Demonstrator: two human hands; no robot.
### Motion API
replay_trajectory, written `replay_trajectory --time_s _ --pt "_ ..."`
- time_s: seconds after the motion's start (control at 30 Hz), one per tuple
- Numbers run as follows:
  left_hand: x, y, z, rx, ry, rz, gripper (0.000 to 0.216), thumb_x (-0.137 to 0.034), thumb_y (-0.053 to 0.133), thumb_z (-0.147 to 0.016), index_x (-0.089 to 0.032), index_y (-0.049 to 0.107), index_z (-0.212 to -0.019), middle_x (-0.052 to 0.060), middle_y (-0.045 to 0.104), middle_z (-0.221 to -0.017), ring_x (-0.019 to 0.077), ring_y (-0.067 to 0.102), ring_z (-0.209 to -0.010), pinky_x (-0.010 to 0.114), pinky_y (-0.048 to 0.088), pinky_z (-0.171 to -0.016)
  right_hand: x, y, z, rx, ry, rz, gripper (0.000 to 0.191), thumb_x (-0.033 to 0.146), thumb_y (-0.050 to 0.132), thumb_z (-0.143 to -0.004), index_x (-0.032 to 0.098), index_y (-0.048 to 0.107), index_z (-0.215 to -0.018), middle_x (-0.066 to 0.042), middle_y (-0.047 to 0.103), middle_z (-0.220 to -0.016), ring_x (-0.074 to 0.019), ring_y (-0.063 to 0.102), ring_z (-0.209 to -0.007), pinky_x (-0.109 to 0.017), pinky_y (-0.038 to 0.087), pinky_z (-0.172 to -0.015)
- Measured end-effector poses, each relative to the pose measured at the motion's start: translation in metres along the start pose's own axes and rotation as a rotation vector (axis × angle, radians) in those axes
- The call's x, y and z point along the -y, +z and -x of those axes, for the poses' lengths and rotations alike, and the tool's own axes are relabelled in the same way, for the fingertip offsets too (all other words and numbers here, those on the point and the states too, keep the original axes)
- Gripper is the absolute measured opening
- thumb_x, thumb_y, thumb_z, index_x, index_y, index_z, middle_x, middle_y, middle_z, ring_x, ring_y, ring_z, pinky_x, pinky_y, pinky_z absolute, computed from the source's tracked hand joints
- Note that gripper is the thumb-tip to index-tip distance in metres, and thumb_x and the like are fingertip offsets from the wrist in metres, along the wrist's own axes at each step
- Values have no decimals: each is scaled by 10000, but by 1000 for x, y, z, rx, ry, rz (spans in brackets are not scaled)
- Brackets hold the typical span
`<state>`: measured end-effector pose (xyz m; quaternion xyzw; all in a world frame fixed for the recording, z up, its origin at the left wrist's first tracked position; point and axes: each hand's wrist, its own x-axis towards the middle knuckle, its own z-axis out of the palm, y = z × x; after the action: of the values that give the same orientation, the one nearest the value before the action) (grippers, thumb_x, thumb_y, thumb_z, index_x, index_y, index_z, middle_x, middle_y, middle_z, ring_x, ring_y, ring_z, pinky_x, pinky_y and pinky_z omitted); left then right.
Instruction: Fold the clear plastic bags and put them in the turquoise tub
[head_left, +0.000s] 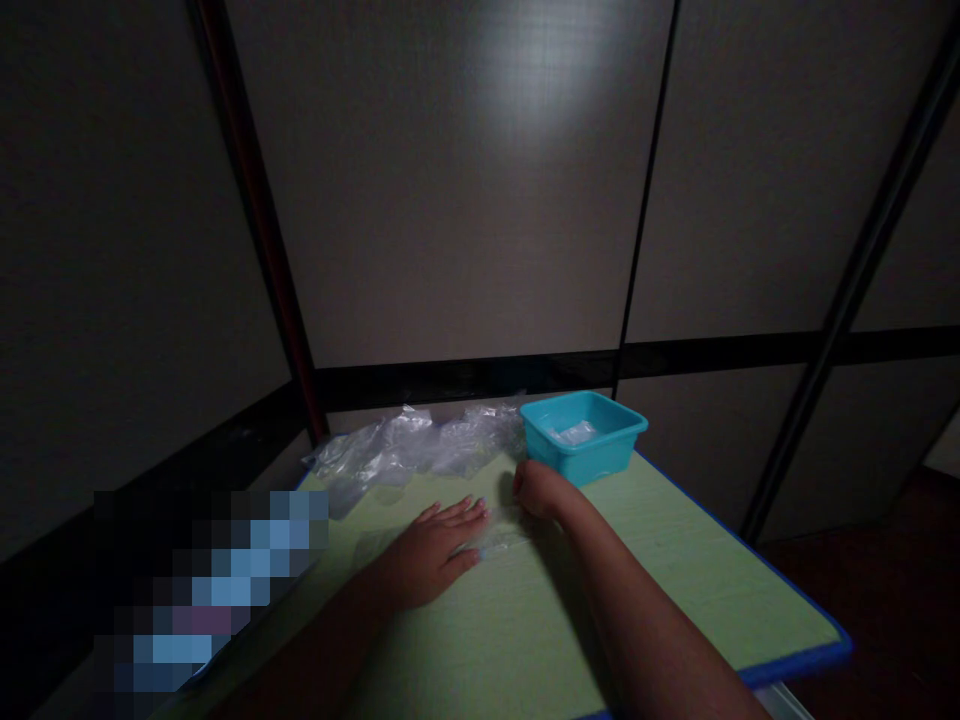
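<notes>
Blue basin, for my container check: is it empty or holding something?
Not empty: inside the blue basin, a piece of clear plastic shows beyond the near rim.

Reads as a room in a home; too dim to say which room. Cues: tall, wardrobe-style panels (465, 220) with a glossy black band (465, 378) across them, small green tabletop (697, 570) with blue edging (795, 658) close by, household-type turquoise tub (581, 465) on it, dark reddish floor (877, 580) at right.
</notes>
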<state>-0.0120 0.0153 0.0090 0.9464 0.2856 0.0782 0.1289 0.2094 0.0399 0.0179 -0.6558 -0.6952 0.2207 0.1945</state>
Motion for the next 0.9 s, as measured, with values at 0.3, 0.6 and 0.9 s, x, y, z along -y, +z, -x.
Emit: replay_trajectory --time_s 0.3,0.6,0.9 --pt "-1 1 -1 8 -5 -5 451 -426 276 -897 -354 202 -1336 -31 222 -1411 195 174 -1298 473 148 -1030 -1 4 -1 -131 105 100 142 76 591 -617 147 639 -730 -109 635 -715 -233 599 -774 -260 416 -621" --pt "2 4 0 -8 1 -7 440 -423 279 -898 -369 209 -1329 -47 239 -1405 193 174 -1298 470 150 -1031 24 1 -2 -151 -100 -279 465 390 145 -904 144 536 -849 -19 560 -595 -100 548 -496 -195 414 -486" --pt "2 3 -2 4 0 -14 451 -440 284 -893 -365 210 -1331 -41 219 -1411 201 174 -1298 479 135 -1033 17 22 -9 224 -219 -754 582 566 172 -850 142 505 -631 31 444 -365 -97 453 -325 -186 324 -360"
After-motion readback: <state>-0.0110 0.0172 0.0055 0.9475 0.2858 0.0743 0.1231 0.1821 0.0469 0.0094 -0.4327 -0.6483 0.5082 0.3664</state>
